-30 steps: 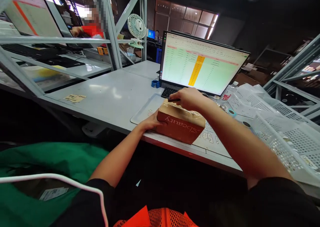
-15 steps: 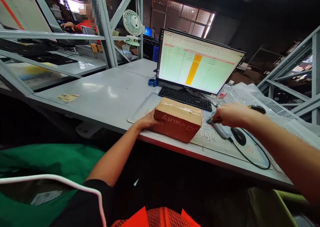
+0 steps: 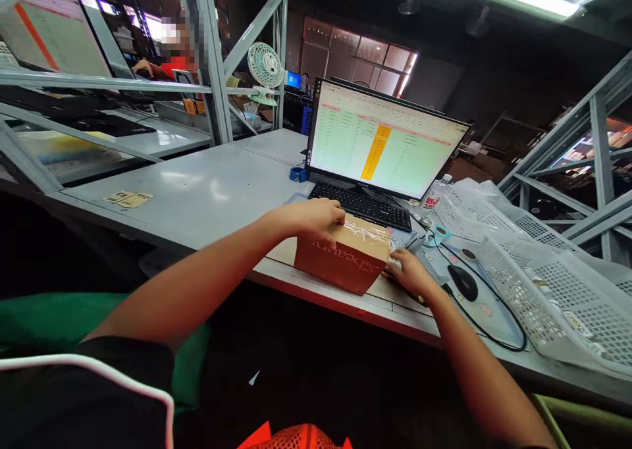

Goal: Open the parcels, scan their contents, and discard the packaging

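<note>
A brown cardboard box [image 3: 340, 264] with pale lettering on its front stands at the desk's front edge, shiny clear tape along its top. My left hand [image 3: 318, 222] grips its left end from above, fingers over the top and thumb against the front face. By the box's right end, low over the desk mat, my right hand [image 3: 409, 271] is closed around a slim dark object with a yellowish edge, mostly hidden by the palm. A grey handheld device [image 3: 428, 264] with a black cable lies just beyond that hand.
Behind the box are a black keyboard [image 3: 363, 205] and a monitor [image 3: 385, 139]. To the right lie a black mouse [image 3: 463, 282], a teal tape roll [image 3: 438, 234] and a white perforated basket [image 3: 548, 304] holding small items. Two cards [image 3: 128, 199] lie at left; a person sits beyond the metal frame.
My left hand has moved from the box's left side onto its top. My right hand has come back from the device to the box's right end. The view has tilted up slightly.
</note>
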